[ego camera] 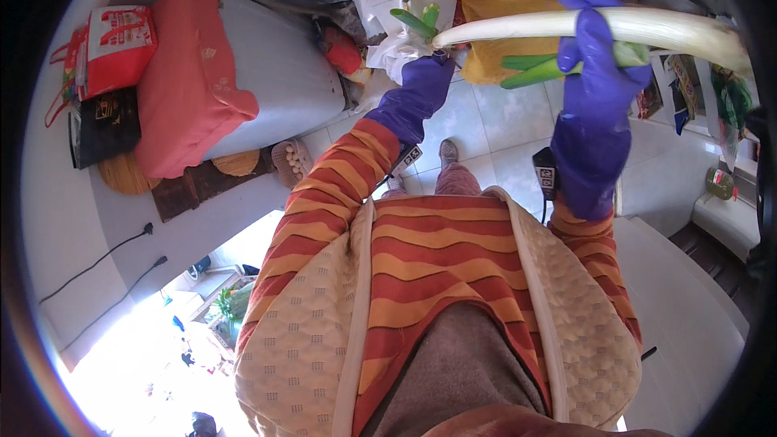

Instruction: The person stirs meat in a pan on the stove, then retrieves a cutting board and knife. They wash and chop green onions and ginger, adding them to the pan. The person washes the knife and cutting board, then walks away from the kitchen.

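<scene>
Both of my hands wear purple rubber gloves. My right hand (598,60) is closed around a long white Welsh onion stalk (510,27), held nearly level. Green onion leaves (534,73) stick out to the left beneath its fingers. My left hand (428,85) is at the stalk's left end, fingers curled in; its fingertips are hidden, so I cannot tell whether it grips anything. Just beyond it are short green leaf stubs (419,23) and a crumpled white plastic bag (391,51). A yellow cloth or bag (510,9) hangs behind the stalk.
At left, a pink cloth (188,73) drapes over a grey-white cabinet (279,67), beside a red-and-white bag (121,42). A basket of eggs (292,161) is near the wall. A white surface (674,291) lies at right, with a bottle (720,184) farther off. Tiled floor (516,115) shows below.
</scene>
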A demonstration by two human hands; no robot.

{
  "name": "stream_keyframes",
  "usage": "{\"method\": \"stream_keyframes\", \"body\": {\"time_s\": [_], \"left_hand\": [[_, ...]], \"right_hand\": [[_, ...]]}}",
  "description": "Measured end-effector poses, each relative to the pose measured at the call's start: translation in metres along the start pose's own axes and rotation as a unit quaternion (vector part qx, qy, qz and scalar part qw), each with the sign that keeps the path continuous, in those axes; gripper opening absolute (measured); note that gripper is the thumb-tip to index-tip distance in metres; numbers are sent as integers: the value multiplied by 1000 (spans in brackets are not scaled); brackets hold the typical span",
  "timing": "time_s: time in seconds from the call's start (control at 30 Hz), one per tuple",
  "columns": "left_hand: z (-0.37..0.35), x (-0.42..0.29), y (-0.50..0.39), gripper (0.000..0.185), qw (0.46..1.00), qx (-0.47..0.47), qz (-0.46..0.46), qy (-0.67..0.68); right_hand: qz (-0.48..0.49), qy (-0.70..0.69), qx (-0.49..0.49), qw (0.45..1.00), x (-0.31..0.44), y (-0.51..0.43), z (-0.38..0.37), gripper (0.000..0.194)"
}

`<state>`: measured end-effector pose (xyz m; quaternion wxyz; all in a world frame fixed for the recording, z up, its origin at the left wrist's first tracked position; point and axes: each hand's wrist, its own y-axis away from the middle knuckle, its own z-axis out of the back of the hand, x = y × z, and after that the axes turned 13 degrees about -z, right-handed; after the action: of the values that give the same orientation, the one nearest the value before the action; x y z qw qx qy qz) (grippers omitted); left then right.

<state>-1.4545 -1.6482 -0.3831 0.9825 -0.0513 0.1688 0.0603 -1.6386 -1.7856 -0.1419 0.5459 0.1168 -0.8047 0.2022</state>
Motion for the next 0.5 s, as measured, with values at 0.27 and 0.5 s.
{"method": "stream_keyframes", "body": {"time_s": [0.27, 0.5], "left_hand": [[2, -13, -5, 25, 992, 39, 38, -113], [10, -21, -11, 29, 996, 56, 35, -58]], "right_hand": [[-16, 66, 138, 988, -31, 3, -25, 27], [-71, 163, 213, 961, -108, -3, -29, 34]]}}
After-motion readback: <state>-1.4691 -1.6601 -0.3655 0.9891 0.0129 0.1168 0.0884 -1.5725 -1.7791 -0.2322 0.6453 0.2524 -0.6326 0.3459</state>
